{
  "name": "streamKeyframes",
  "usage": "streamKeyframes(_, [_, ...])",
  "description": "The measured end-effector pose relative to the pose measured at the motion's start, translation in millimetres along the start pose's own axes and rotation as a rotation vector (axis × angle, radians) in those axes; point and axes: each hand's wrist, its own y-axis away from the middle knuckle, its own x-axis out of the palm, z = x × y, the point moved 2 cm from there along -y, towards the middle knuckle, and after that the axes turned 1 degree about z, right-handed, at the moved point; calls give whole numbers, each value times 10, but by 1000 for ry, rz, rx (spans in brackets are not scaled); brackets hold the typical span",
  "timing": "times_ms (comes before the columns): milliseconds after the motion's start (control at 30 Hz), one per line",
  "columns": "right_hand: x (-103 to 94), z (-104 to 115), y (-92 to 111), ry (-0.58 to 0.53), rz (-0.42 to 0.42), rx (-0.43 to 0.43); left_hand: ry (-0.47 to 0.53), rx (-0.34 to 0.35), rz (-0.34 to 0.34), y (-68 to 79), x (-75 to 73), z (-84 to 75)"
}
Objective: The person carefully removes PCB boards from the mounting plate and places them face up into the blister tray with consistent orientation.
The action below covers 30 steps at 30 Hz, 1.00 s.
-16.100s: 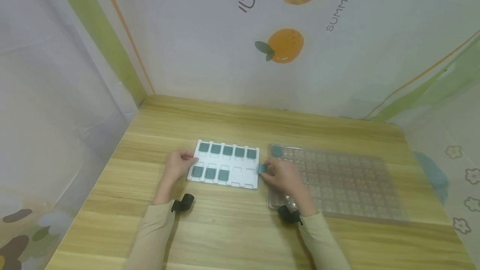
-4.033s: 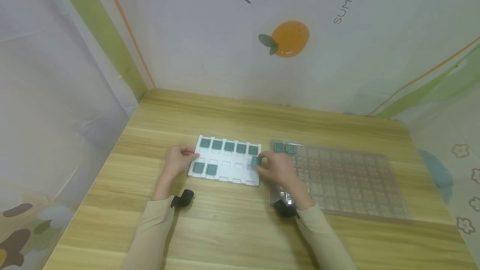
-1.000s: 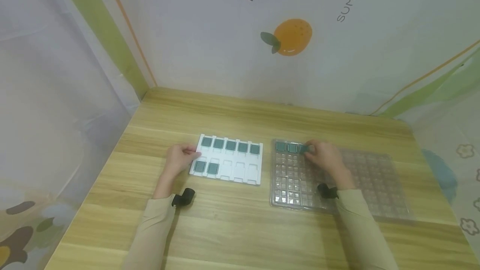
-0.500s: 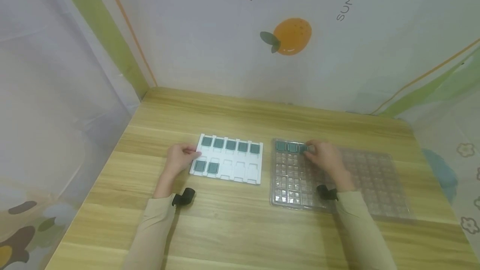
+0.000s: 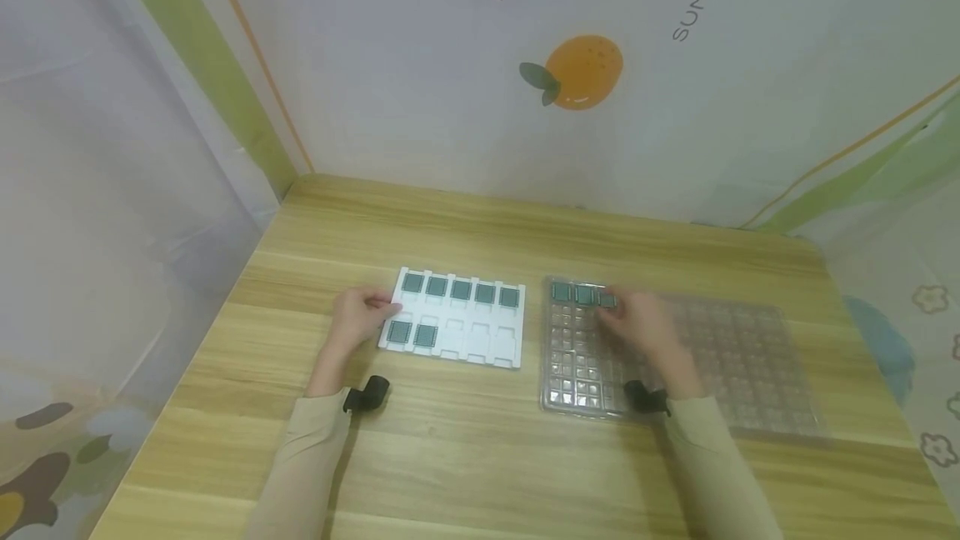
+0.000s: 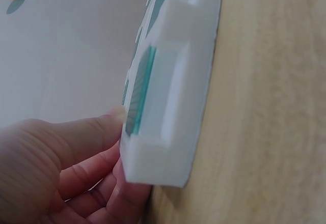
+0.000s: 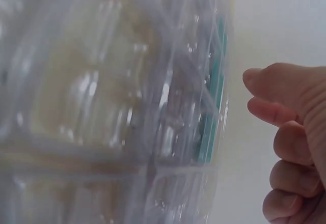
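Observation:
In the head view my left hand pinches the left edge of a white plastic tray between thumb and fingers. Square green chip-like pieces fill the tray's far row; two more sit at the left of its near row. My right hand is over a clear compartment tray, holding nothing. Three green pieces lie along that tray's far left row, the third just beside my fingertips. In the right wrist view, thumb and fingers stand apart from the green pieces, loosely bent.
Both trays lie on a wooden table with a gap between them. The clear tray extends far to the right under my right forearm, with many small compartments. A fruit-printed white curtain hangs behind the table's far edge.
My right hand carried a green piece from the white tray's near row to the clear tray's third compartment, then let go and drew slightly toward me. My left hand keeps holding the white tray.

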Motion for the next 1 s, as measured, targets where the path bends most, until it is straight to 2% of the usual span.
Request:
streamKeyframes(533, [16, 213, 53, 94, -181, -151, -1, -5, 11, 5, -7, 4])
streamKeyframes(633, [16, 262, 77, 101, -164, -140, -2, -5, 9, 8, -10, -3])
streamKeyframes(800, [38, 327, 115, 4, -59, -62, -3, -9, 12, 8, -8, 1])
streamKeyframes(900, [55, 367, 122, -41, -46, -57, -3, -12, 16, 3, -6, 9])
streamKeyframes(1000, [77, 423, 117, -55, -73, -93, -4, -15, 18, -1, -7, 12])
